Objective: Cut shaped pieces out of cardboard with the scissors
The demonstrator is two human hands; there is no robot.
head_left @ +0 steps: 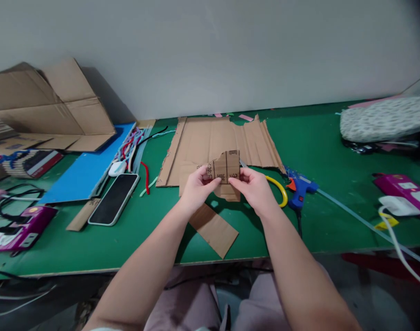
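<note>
Between both hands I hold up a small printed cardboard piece (226,166) with a torn top edge. My left hand (199,186) pinches its left side, thumb on the front. On its right side my right hand (253,187) grips it the same way. Behind it lies a large flat cardboard sheet (203,138) with ragged edges. Below my left hand a plain cardboard strip (215,230) rests on the green table. Scissors with a yellow handle (280,191) lie by my right hand, partly hidden by it. A blue glue gun (301,188) sits further right.
On the left are a phone (114,200), a blue board (89,170), fuzzy craft stems (129,146), a folded cardboard box (58,101) and a purple power strip (24,227). Another power strip (403,191) and a grey fuzzy item (385,120) are on the right.
</note>
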